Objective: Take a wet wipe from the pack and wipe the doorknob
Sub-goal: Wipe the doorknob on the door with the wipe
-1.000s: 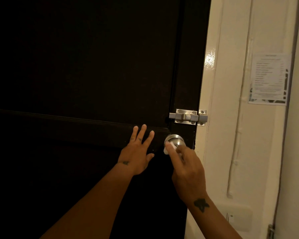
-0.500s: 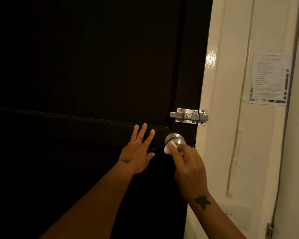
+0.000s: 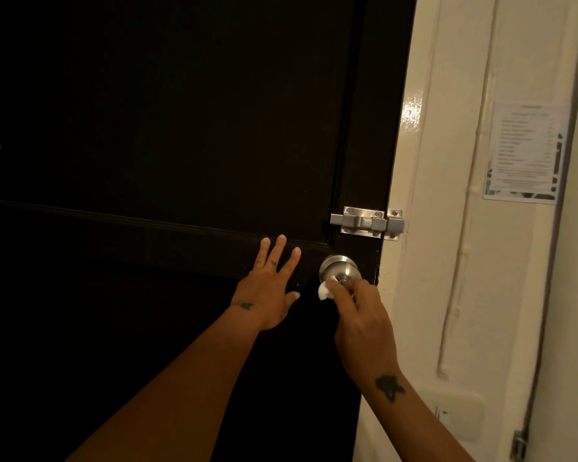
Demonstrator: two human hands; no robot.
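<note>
Where the dark door (image 3: 181,128) meets its right edge, one round doorknob (image 3: 339,270) of brushed silver metal sticks out, with a small keyhole or button at its centre and a ringed base plate behind it. Its surface catches a dull shine. One small white wipe (image 3: 325,290), bunched into a wad, is pressed against the lower left of the knob's face; part of it pokes out to the left of the fingers holding it.

The right hand (image 3: 364,325) is curled closed around the wipe, fingertips pinching it against the knob, with the back of the hand toward the camera and one dark tattoo on the wrist. The left hand (image 3: 269,288) lies flat on the door just left of the knob, spread wide with the fingers pointing up and nothing in it; three fingertips and the thumb show clearly, and a small tattoo marks its wrist too.

Just above the knob, one silver sliding bolt (image 3: 367,223) is screwed across the door's edge, its end reaching onto the cream door frame (image 3: 411,161). The frame is glossy, with one bright glare spot. Farther right, one printed paper notice (image 3: 524,155) is stuck to the cream wall (image 3: 464,295); its text is too small to read. One pale switch plate (image 3: 461,416) sits low on the wall.
</note>
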